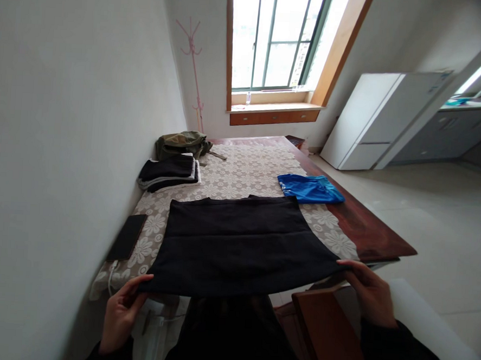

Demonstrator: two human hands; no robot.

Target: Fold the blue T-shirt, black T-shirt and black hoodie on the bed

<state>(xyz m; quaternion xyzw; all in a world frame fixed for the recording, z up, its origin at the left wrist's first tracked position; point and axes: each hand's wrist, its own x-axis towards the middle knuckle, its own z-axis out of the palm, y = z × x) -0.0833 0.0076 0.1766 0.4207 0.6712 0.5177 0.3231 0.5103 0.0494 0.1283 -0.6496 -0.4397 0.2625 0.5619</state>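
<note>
A black folded garment [232, 242], its exact kind hard to tell, is spread over the near part of the table and stretched toward me. My left hand [122, 308] pinches its near left corner between thumb and fingers. At the near right corner, my right hand [370, 291] grips the cloth the same way. The near edge hangs off the table, held taut between both hands, while the far part lies on the lace tablecloth [241, 166]. Just beyond its far right corner is a folded blue garment [311, 188].
Along the left wall lie a tablet-like black device [126, 238] with a white cable, a stack of folded clothes [167, 173] and an olive bag [181, 144]. A wooden chair [329, 332] stands near my right side. Farther off are a pink coat rack [194, 68] and a white fridge [366, 120].
</note>
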